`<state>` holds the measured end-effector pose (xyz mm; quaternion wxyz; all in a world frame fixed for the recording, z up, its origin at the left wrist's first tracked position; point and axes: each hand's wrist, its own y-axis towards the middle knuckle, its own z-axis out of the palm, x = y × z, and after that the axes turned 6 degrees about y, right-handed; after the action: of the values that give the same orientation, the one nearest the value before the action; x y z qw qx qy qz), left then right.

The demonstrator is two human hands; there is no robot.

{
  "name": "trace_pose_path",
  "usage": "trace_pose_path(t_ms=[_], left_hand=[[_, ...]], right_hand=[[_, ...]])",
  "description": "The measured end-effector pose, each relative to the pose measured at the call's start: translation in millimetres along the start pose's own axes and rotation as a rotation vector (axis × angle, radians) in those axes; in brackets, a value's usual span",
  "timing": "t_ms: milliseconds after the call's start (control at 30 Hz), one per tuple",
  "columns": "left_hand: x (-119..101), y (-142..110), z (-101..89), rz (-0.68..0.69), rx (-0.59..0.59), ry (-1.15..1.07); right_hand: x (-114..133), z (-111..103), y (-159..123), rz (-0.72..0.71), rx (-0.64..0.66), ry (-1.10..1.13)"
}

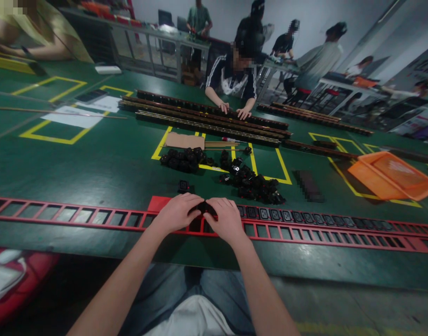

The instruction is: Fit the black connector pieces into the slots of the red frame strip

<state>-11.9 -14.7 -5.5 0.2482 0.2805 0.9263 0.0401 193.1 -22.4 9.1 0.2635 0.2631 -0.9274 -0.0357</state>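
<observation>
My left hand (177, 212) and my right hand (226, 215) meet over a long red frame strip (107, 218) with rectangular openings. Between their fingertips is a small black socket module (202, 206), mostly covered by the fingers, and both hands are closed on it. To the right of my right hand, a row of black sockets (286, 215) sits in a second red strip (415, 228) lying behind the first. A single black socket (183, 185) rests on the table just beyond my left hand. Farther back are heaps of loose black sockets (184, 160).
A tilted orange bin (375, 179) stands at the right beside a dark flat block (308, 185). Cardboard (185, 140) and long dark rails (206, 122) lie across the table, where a co-worker's hands (244, 113) rest. White paper sheets (75, 117) lie at left.
</observation>
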Motion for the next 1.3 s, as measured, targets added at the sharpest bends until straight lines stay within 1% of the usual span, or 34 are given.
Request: trace_pose_path(t_ms=[267, 533, 767, 900, 1033, 1100, 1167, 1233, 1300], left_hand=[[2.4, 0.7, 0.1, -0.009, 0.026, 0.000], [2.3, 0.3, 0.5, -0.011, 0.017, -0.003], [4.8, 0.6, 1.7, -0.010, 0.016, -0.001], [5.9, 1.3, 1.4, -0.012, 0.024, 0.002], [3.5, 0.9, 3.4, -0.028, 0.020, 0.021], [1.6, -0.2, 5.0, -0.029, -0.004, 0.018], [0.9, -1.8, 4.9, -0.021, -0.058, -0.015], [3.1, -3.7, 0.9, -0.048, -0.165, -0.074], [9.6, -5.5, -7.4, -0.125, -0.309, -0.100]], right_hand=[[-2.0, 0.4, 1.6, 0.001, 0.004, -0.014], [3.7, -3.4, 6.4, 0.087, 0.050, -0.001], [0.1, -7.1, 12.2, 0.102, 0.116, 0.015], [-1.0, -5.4, 9.5, 0.090, 0.104, -0.006], [0.3, -0.8, 2.4, 0.027, 0.046, -0.035], [1.3, 1.1, -0.4, 0.010, 0.022, -0.055], [2.1, 2.1, -1.5, 0.005, 0.015, -0.068], [2.4, 2.3, -1.6, 0.002, 0.015, -0.074], [2.2, 2.3, -1.2, 0.002, 0.009, -0.073]])
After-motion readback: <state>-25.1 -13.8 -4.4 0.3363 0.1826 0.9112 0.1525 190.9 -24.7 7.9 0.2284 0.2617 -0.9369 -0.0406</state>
